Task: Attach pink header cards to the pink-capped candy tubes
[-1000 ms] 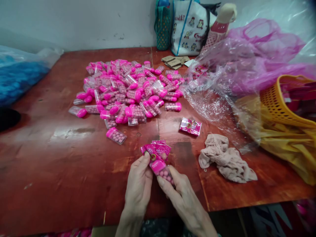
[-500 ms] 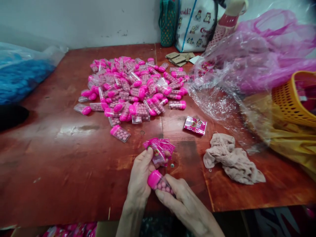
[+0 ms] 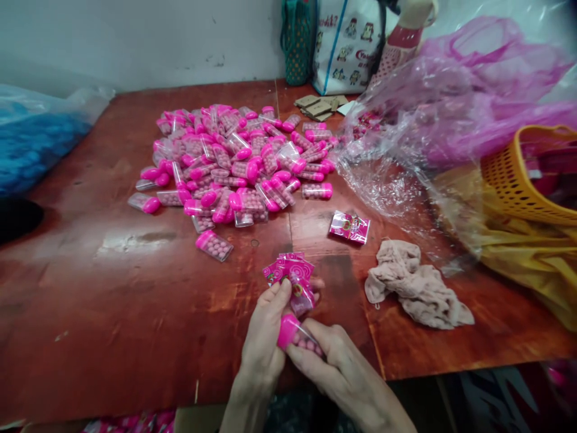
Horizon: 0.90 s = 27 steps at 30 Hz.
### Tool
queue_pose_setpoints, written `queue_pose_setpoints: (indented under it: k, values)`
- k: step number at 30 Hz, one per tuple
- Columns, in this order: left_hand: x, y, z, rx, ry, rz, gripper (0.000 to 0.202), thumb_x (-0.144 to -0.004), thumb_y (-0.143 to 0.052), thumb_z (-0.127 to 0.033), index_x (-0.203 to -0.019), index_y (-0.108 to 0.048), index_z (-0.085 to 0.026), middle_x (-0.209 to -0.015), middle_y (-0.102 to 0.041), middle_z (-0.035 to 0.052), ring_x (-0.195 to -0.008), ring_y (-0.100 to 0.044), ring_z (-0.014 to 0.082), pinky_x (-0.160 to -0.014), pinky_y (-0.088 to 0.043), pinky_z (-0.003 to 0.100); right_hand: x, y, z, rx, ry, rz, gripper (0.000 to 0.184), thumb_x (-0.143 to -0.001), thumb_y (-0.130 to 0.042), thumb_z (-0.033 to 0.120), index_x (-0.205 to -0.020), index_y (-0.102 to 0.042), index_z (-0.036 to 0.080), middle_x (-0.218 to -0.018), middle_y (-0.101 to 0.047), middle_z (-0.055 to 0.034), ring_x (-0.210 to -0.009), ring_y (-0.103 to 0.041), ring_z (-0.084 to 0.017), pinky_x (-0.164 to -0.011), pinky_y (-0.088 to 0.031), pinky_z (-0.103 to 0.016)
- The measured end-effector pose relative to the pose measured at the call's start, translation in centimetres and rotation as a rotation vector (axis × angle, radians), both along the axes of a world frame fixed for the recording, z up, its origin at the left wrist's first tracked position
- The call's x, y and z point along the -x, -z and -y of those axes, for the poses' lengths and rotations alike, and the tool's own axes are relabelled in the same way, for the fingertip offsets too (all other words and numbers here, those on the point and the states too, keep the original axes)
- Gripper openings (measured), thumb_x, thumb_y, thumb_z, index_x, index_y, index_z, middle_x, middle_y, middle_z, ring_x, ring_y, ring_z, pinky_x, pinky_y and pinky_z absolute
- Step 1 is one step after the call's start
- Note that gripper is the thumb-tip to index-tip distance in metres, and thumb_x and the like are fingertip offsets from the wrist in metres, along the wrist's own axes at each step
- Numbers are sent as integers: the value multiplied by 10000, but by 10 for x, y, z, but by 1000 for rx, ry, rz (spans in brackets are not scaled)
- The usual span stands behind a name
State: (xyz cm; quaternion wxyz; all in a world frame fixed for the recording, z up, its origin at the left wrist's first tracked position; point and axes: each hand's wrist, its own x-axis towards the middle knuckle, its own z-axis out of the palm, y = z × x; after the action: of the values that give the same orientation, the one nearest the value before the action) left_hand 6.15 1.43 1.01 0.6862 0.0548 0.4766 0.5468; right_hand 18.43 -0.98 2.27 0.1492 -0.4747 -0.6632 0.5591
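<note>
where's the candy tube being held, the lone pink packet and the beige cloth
candy tube (image 3: 288, 331), head view, on its pink cap
lone pink packet (image 3: 350, 227), head view, middle of its face
beige cloth (image 3: 415, 288), head view, middle of the crumpled heap

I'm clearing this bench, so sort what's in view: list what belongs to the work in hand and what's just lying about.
In hand: left hand gripping pink printed sleeves; right hand gripping pink-capped tube; pile of tubes.
Lying about: beige cloth; orange basket; crumpled plastic bag; blue bag; tote bag.
</note>
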Motion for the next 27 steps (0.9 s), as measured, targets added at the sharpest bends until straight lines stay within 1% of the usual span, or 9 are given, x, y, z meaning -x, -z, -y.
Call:
queue_pose_setpoints:
  k: [4,6,8,11,13,17,22,25,27]
  values:
    - [10,-2,-10,-63,-165,41,167,-818,-537,-198,-839,-675,-104,-835,-708,117,-794,-660,206,-689,-539,309,-16,11,-9,-224,100,20,177,-880,-463,348,-839,-597,239,-652,-589,24,-580,-547,-137,-521,-433,-212]
    - [17,-4,-11,-60,-225,34,165,-823,-523,-177,-810,-670,-104,-841,-705,131,-848,-653,232,-720,-538,353,-23,20,-16,-395,232,153,212,-887,-437,353,-908,-606,226,-741,-611,-25,-677,-572,-184,-615,-471,-278]
    - [21,-6,-8,-34,-242,51,182,-832,-502,-160,-777,-666,-104,-852,-702,142,-872,-648,244,-738,-534,381,-25,26,-22,-588,371,304,303,-885,-417,382,-1008,-601,175,-866,-608,-101,-812,-556,-256,-729,-468,-398]
    - [21,-10,-2,8,-224,93,197,-841,-483,-144,-781,-666,-106,-878,-698,143,-873,-646,240,-756,-529,395,-17,24,-24,-781,516,370,351,-879,-440,331,-1126,-556,110,-1054,-547,-165,-965,-493,-300,-837,-416,-490]
    - [18,-13,1,26,-210,103,192,-842,-482,-142,-815,-669,-106,-898,-697,136,-864,-648,227,-764,-528,386,-5,16,-20,-823,554,257,302,-862,-490,231,-1137,-542,118,-1066,-538,-142,-981,-500,-257,-870,-421,-438]
    - [8,-17,3,1,-172,138,203,-845,-475,-124,-849,-678,-105,-873,-700,110,-849,-644,191,-804,-512,348,17,5,-11,-816,525,2,284,-796,-577,105,-1080,-573,123,-947,-573,-93,-901,-540,-190,-811,-474,-321]
    - [-3,-11,9,-74,-162,110,139,-804,-552,-116,-801,-691,-106,-815,-700,77,-787,-631,130,-790,-501,249,24,10,-10,-880,590,-35,266,-792,-565,46,-1043,-602,127,-844,-604,-82,-787,-553,-182,-700,-491,-322]
    - [-2,-8,12,-113,-120,65,128,-774,-615,-210,-807,-692,-114,-809,-701,70,-779,-629,138,-733,-516,235,20,14,-11,-886,596,-19,243,-811,-533,48,-1013,-616,156,-784,-617,-67,-727,-555,-182,-653,-484,-327]
    - [5,-8,12,-124,-86,38,273,-774,-598,-357,-862,-688,-115,-846,-698,88,-770,-632,165,-671,-535,260,17,14,-12,-856,583,-9,241,-825,-505,50,-997,-624,170,-769,-618,-63,-718,-556,-182,-646,-480,-325]
